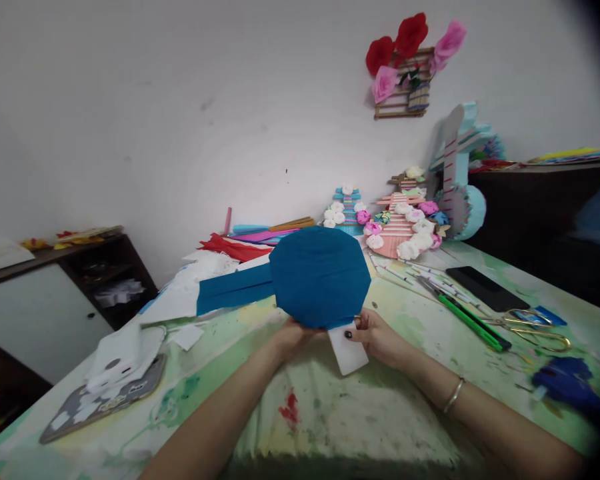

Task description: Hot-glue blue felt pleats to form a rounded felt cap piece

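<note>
Pinching a white strip (349, 353) beside a blue disc (320, 277) are right fingers (364, 337); whether left fingers (307, 332) grip, I cannot tell.

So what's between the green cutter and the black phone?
Several thin pale sticks lie between the green cutter and the black phone, head view.

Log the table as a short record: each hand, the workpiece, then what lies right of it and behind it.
left hand: at the blue disc's lower edge, fingers partly hidden
right hand: pinching the white tab
workpiece: blue disc, white tab below; blue strip meets its left side, join unclear
right: green knife, scissors, black phone
behind: red paper, pink craft
</note>
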`<control>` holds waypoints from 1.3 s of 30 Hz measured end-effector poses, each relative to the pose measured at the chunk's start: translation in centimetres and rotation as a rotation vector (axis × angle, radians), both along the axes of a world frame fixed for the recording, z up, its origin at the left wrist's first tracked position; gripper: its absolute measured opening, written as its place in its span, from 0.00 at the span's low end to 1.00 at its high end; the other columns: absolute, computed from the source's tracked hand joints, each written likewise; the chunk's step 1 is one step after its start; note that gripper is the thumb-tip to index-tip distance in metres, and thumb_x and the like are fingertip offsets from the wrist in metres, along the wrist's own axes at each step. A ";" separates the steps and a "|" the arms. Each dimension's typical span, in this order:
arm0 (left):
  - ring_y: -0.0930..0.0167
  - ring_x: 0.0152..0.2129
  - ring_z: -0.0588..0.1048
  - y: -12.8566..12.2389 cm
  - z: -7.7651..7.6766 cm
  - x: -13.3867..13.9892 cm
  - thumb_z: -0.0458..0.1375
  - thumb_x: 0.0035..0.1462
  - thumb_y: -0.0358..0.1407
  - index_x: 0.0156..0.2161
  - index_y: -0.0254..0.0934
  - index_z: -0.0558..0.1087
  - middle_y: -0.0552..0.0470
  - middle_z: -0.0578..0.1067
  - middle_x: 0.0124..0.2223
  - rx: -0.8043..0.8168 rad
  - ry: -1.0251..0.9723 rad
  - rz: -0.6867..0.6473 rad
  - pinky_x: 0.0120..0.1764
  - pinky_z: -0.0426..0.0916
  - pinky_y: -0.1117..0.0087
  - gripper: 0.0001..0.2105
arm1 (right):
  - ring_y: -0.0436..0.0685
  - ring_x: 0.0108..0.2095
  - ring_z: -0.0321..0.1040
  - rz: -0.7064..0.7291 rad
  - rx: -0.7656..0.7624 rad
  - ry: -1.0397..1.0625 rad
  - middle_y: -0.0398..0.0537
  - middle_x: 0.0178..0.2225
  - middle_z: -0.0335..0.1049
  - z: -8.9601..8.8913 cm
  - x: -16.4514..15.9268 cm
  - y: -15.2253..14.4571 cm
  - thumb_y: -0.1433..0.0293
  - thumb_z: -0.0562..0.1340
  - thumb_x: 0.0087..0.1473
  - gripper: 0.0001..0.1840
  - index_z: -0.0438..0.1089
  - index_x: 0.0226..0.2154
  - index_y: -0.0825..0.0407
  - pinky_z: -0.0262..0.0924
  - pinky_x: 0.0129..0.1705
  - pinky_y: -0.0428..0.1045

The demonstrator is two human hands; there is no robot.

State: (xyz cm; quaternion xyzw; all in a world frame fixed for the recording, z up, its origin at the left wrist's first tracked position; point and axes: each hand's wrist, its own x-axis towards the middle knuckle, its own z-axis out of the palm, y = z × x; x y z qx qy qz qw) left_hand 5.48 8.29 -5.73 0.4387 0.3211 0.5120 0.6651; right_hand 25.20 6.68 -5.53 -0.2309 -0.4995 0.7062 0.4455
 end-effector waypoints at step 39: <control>0.68 0.28 0.76 -3.6 1.2 3.6 0.70 0.42 0.38 0.37 0.29 0.77 0.41 0.78 0.37 0.066 0.011 -0.159 0.31 0.67 0.69 0.17 | 0.46 0.11 0.38 0.386 -0.107 0.177 0.33 0.13 0.48 -0.3 0.7 0.2 0.56 0.56 0.49 0.15 0.61 0.24 0.50 0.60 0.34 0.52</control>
